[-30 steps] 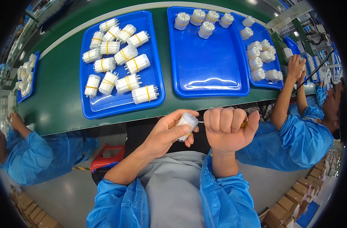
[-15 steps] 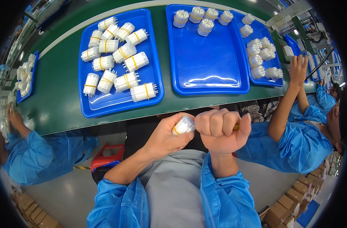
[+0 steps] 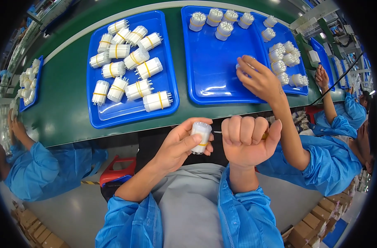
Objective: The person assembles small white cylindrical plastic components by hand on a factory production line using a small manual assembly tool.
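Observation:
My left hand (image 3: 178, 144) grips a white plastic cylinder (image 3: 201, 134) with a yellow band around it, between thumb and fingers. The cylinder stands nearly upright, its clear ridged end on top. Just to its right, my right hand (image 3: 248, 140) is closed in a fist around a tool with a thin metal shaft (image 3: 217, 132). A little yellow, seemingly its handle, shows by the thumb; the rest is hidden in the fist. The shaft's tip points left toward the cylinder, and I cannot tell whether they touch.
A blue tray (image 3: 132, 118) at left holds several banded white cylinders lying down. The middle blue tray (image 3: 227, 99) has several standing at its far end. A co-worker's hand (image 3: 260, 80) reaches over it with a cylinder. Another blue tray (image 3: 293, 89) stands beyond, on the green table (image 3: 64, 99).
The cylinder in my left hand has turned from tilted to nearly upright. My right fist has shifted slightly right, away from it. A co-worker's hand has come in over the middle tray.

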`<state>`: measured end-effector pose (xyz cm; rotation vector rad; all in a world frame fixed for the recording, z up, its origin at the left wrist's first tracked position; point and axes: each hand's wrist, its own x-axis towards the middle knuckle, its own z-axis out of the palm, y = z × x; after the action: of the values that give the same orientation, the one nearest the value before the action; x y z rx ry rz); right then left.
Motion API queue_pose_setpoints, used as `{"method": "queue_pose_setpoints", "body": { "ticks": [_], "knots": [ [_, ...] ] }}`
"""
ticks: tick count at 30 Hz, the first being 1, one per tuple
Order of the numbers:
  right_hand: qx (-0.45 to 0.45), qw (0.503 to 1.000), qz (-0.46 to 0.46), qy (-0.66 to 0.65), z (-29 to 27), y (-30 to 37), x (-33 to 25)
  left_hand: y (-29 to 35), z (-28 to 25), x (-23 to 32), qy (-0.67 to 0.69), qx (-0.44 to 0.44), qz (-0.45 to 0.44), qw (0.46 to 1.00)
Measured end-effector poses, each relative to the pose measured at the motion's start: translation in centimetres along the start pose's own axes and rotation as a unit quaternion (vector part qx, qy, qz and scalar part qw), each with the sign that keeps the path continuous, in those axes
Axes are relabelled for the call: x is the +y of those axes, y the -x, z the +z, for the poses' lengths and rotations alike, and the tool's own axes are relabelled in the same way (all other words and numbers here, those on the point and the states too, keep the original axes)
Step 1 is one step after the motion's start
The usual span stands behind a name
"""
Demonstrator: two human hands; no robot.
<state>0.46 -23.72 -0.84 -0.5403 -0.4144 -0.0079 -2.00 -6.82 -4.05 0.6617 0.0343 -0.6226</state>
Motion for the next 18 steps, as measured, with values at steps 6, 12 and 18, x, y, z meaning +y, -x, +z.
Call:
{"method": "queue_pose_setpoints", "body": {
  "ticks": [6,12,18],
  "knots": [
    [-0.007,1.000,0.009,0.014,0.0,0.4,0.1,0.6,0.4,0.3,-0.035,0.002,-0.017,0.999],
    [-0.005,1.000,-0.005,0.029,0.3,0.4,0.4,1.0,0.2,0.8,-0.093,-0.011,0.002,0.996],
    [0.014,0.950,0.156,0.272,0.6,0.2,-1.0,1.5,0.2,0.7,-0.259,0.020,0.088,0.962]
  ]
}}
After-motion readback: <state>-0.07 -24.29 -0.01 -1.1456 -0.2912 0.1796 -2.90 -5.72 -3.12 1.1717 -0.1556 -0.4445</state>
